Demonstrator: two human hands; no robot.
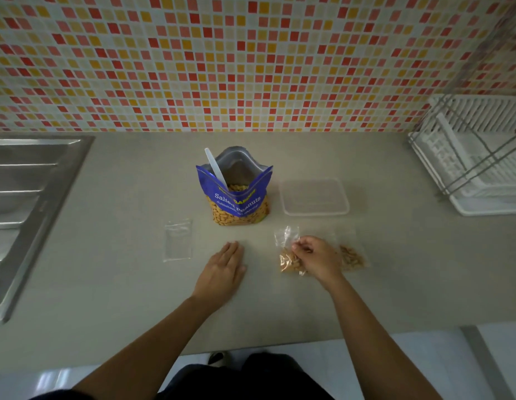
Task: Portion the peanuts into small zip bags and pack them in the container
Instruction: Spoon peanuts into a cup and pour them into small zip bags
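Pinching a peanut bag (288, 262) with right grip (317, 256), resting left grip (225, 267) flat, released, on beige surface (121, 284). Between sink (23, 192) and rack (482, 157).

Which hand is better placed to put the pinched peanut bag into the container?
Right. The right hand pinches the filled zip bag, and the container sits just behind it; the left hand rests flat on the counter, farther off.

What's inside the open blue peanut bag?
Peanuts and a white spoon, its handle sticking out of the peanut bag. The spoon's lower end is hidden behind the bag's front wall.
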